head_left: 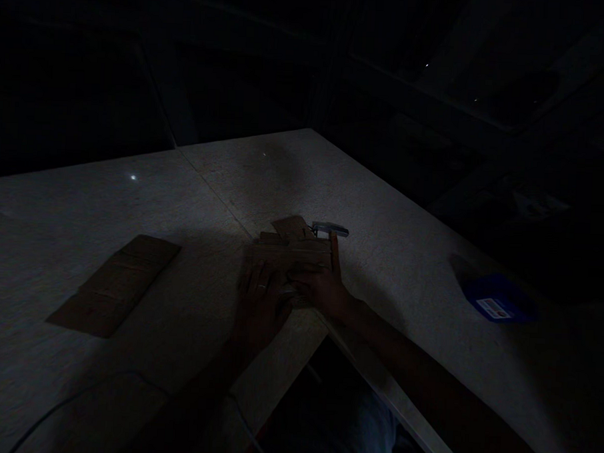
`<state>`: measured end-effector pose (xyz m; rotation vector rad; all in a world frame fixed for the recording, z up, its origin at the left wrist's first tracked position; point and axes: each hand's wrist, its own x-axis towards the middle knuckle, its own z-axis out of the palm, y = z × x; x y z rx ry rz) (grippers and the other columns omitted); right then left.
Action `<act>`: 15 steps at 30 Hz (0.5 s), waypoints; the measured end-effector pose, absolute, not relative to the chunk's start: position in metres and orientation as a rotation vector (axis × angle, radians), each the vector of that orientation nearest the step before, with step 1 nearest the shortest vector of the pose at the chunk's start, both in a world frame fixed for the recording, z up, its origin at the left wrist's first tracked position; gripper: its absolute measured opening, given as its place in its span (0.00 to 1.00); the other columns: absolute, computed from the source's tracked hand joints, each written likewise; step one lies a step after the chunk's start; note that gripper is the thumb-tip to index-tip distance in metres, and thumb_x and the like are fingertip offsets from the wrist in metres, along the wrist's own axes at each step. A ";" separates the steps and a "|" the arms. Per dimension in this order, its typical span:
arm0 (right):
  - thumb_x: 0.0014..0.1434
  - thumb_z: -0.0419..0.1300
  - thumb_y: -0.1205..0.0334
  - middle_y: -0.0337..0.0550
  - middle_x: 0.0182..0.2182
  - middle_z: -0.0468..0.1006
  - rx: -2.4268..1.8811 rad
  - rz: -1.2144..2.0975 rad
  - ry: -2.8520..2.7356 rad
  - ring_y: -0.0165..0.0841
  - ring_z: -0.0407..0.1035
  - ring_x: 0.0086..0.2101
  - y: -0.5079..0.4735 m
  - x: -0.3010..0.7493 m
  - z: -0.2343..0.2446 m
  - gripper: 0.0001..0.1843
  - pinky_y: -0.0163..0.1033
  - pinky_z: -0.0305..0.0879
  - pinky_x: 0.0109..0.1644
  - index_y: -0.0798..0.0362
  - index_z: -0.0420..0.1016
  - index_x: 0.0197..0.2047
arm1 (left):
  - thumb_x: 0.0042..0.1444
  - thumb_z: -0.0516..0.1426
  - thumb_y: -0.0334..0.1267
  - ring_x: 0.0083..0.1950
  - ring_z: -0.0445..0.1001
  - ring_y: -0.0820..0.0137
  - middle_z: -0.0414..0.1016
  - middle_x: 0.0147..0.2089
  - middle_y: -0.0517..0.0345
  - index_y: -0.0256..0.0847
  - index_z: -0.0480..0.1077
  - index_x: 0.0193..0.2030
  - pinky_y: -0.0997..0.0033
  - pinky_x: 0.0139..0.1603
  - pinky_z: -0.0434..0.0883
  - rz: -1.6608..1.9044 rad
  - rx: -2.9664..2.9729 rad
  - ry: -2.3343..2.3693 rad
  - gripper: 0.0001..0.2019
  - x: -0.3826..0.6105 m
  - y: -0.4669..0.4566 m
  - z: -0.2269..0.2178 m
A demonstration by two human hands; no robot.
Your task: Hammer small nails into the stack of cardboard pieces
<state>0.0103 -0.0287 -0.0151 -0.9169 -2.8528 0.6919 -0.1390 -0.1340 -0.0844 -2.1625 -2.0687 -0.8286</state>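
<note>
The picture is very dark. My left hand lies with its fingers spread on a piece of brown cardboard near the table's inner corner; a ring shows on one finger. From the right, my right hand rests on the same cardboard, its fingers stretched out to the left, close to the left hand's fingers. Smaller cardboard pieces stick out beyond it. Just behind lies a slim tool with a pale metallic sheen, its kind unclear. An orange-brown strip stands out along the cardboard's right edge.
A second, folded cardboard piece lies to the left on the pale table. At the right is a blue container with a white label. A thin cable runs along the lower left. The table has a cut-in corner near my lap.
</note>
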 end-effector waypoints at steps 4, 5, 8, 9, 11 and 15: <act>0.67 0.57 0.70 0.53 0.54 0.79 -0.990 0.579 -2.952 0.41 0.74 0.54 -0.029 0.010 -0.011 0.15 0.43 0.69 0.58 0.53 0.80 0.54 | 0.63 0.56 0.49 0.73 0.57 0.46 0.65 0.68 0.34 0.32 0.64 0.65 0.41 0.72 0.55 -0.855 -2.152 -2.076 0.29 -0.139 -0.133 -0.087; 0.68 0.57 0.70 0.53 0.55 0.78 -1.003 0.517 -3.005 0.42 0.74 0.54 -0.030 0.009 -0.008 0.15 0.43 0.69 0.58 0.53 0.79 0.55 | 0.63 0.56 0.49 0.73 0.57 0.46 0.64 0.69 0.32 0.31 0.64 0.65 0.41 0.72 0.55 -0.859 -2.151 -2.076 0.29 -0.139 -0.133 -0.088; 0.69 0.54 0.68 0.55 0.58 0.75 -1.008 0.283 -3.141 0.44 0.73 0.54 -0.033 0.005 -0.003 0.18 0.45 0.72 0.55 0.52 0.76 0.58 | 0.64 0.55 0.49 0.73 0.57 0.46 0.64 0.68 0.31 0.29 0.63 0.65 0.41 0.72 0.54 -0.865 -2.144 -2.076 0.30 -0.138 -0.133 -0.089; 0.69 0.53 0.68 0.57 0.58 0.75 -1.015 0.208 -3.167 0.45 0.74 0.54 -0.034 0.003 -0.001 0.18 0.45 0.72 0.54 0.52 0.74 0.60 | 0.64 0.55 0.50 0.73 0.57 0.45 0.65 0.68 0.31 0.29 0.63 0.65 0.41 0.72 0.54 -0.868 -2.146 -2.073 0.30 -0.138 -0.133 -0.088; 0.69 0.52 0.69 0.59 0.58 0.74 -1.022 0.096 -3.203 0.46 0.75 0.52 -0.035 -0.001 0.000 0.20 0.45 0.74 0.51 0.55 0.72 0.62 | 0.64 0.55 0.50 0.73 0.57 0.45 0.65 0.68 0.32 0.29 0.63 0.66 0.41 0.72 0.54 -0.880 -2.153 -2.066 0.30 -0.139 -0.133 -0.088; 0.68 0.50 0.73 0.62 0.57 0.75 -1.025 0.032 -3.248 0.46 0.76 0.50 -0.033 -0.008 0.002 0.21 0.46 0.74 0.48 0.58 0.70 0.62 | 0.63 0.55 0.48 0.73 0.58 0.45 0.65 0.69 0.33 0.32 0.63 0.66 0.40 0.71 0.55 -0.911 -2.158 -2.072 0.30 -0.140 -0.132 -0.089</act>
